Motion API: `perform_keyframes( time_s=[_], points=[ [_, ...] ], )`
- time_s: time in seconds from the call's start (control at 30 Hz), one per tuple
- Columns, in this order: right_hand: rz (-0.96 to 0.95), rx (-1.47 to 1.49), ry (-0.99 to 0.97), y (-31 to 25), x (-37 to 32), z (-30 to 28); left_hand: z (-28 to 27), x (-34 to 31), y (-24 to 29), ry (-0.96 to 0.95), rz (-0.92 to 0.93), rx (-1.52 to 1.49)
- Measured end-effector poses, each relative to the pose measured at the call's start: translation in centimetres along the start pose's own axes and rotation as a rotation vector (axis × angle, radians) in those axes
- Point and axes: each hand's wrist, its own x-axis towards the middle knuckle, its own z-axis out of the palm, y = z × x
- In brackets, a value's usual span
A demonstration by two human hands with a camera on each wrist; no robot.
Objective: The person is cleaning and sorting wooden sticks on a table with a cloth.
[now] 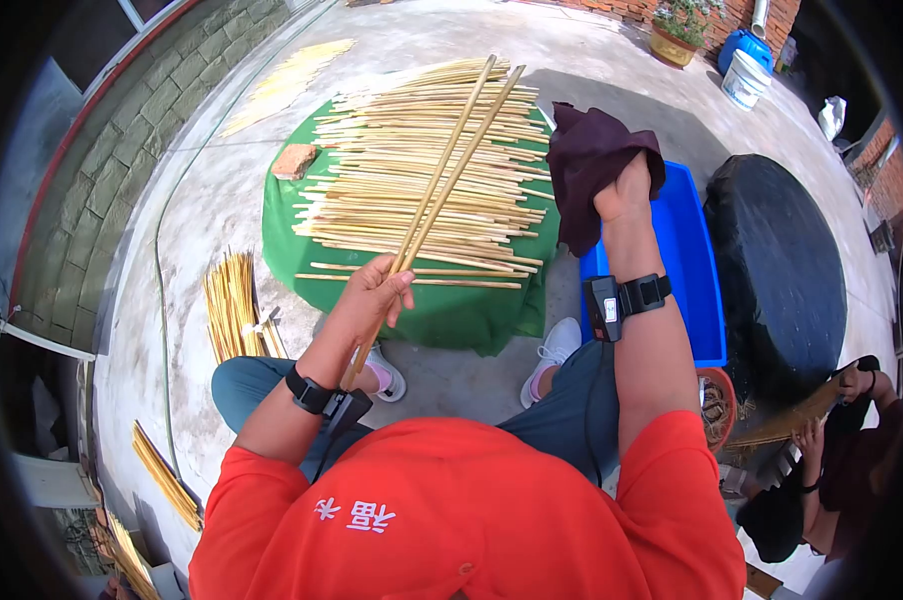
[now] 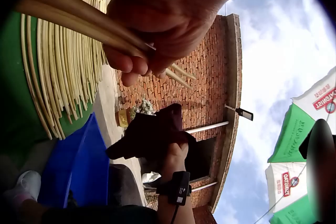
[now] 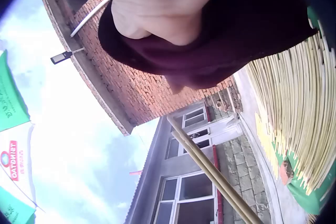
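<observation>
Two long pale sticks rise at a slant from my left hand, whose fingers and thumb grip them near their lower part. In the left wrist view the sticks pass under the curled fingers. My right hand is raised over the blue bin and holds a dark purple cloth, which drapes over the fingers and hides most of them. The right wrist view has the cloth hanging from the hand, apart from the sticks. Below lies a wide layer of similar sticks on a green cloth.
A brick rests at the layer's left edge. The blue bin and a large black round object stand to the right. Stick bundles lie at left. Another person works at lower right beside a bowl.
</observation>
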Motion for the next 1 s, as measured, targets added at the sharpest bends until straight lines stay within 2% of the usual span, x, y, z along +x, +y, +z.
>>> perform_keyframes(
  time_s=[0.03, 0.1, 0.17, 0.2, 0.27, 0.3, 0.37, 0.43, 0.5, 0.53, 0.57, 0.6, 0.67, 0.7, 0.73, 0.77, 0.8, 0.83, 0.87, 0.9, 0.93, 0.97, 1.0],
  points=[
    [0.007, 0.003, -0.009, 1.0, 0.0, -0.1, 0.2, 0.4, 0.3, 0.023, 0.052, -0.047],
    [0.167, 0.012, -0.095, 3.3, -1.3, 0.8, 0.6, 1.5, 0.7, 0.037, 0.081, -0.064],
    [0.211, -0.076, -0.058, 6.0, -4.0, 2.6, 1.7, 2.7, 1.0, 0.081, 0.121, -0.078],
    [0.272, -0.092, -0.116, 7.0, -5.7, 3.8, 2.6, 2.9, 1.2, 0.079, 0.123, -0.078],
    [0.366, -0.144, -0.230, 8.8, -7.5, 3.7, 4.4, 3.2, 1.7, 0.123, 0.126, 0.142],
    [0.401, -0.180, -0.287, 9.6, -8.0, 3.5, 5.2, 3.5, 1.4, 0.119, 0.125, 0.146],
    [0.344, -0.159, -0.214, 10.3, -8.2, 2.9, 6.3, 3.7, -0.2, 0.162, 0.213, 0.102],
    [0.381, -0.079, -0.296, 10.7, -7.7, 1.7, 6.3, 4.1, -1.2, 0.127, 0.205, 0.051],
    [0.337, -0.138, -0.259, 10.6, -7.3, 1.7, 6.6, 4.3, -1.2, 0.141, 0.250, 0.185],
    [0.232, -0.339, -0.161, 10.6, -7.2, 1.8, 5.9, 4.1, -0.8, 0.115, 0.287, 0.482],
    [0.127, -0.537, -0.060, 10.5, -7.0, 1.8, 5.8, 3.6, -0.4, 0.111, 0.281, 0.479],
    [0.128, -0.538, -0.053, 10.2, -6.5, 1.7, 5.7, 3.3, -0.1, 0.208, 0.387, 0.519],
    [-0.307, -1.751, -0.408, 9.6, -5.5, 1.5, 5.0, 2.3, 1.4, 0.344, 0.578, 0.607],
    [-0.550, -2.344, -0.597, 8.9, -5.8, 2.3, 4.4, 2.0, 2.3, 0.412, 0.739, 0.712],
    [-0.359, -1.978, -0.490, 8.4, -6.3, 3.2, 4.0, 1.6, 3.2, 0.478, 0.902, 0.813],
    [-0.350, -1.983, -0.478, 8.7, -6.9, 3.1, 3.8, 1.2, 4.0, 0.499, 0.979, 0.836],
    [-0.632, -1.943, -0.519, 9.0, -7.5, 3.0, 3.8, 0.8, 4.9, 0.523, 1.057, 0.858],
    [-0.914, -1.879, -0.559, 9.2, -7.8, 3.0, 4.0, 0.4, 6.1, 0.517, 1.055, 0.854],
    [-0.965, -1.861, -0.646, 8.7, -7.9, 3.7, 4.2, -0.1, 7.5, 0.527, 1.131, 1.066],
    [-0.964, -1.862, -0.644, 8.6, -8.0, 4.0, 4.1, -0.2, 8.3, 0.536, 1.202, 1.282],
    [-0.815, -1.922, -0.810, 8.6, -8.1, 4.1, 3.8, -0.1, 8.5, 0.463, 1.126, 1.354],
    [-0.656, -1.969, -0.972, 8.6, -8.2, 4.4, 3.6, -0.1, 8.5, 0.462, 1.126, 1.353],
    [-0.570, -2.119, -1.071, 8.5, -8.2, 5.2, 3.4, -0.1, 8.4, 0.428, 0.956, 1.474]
  ],
)
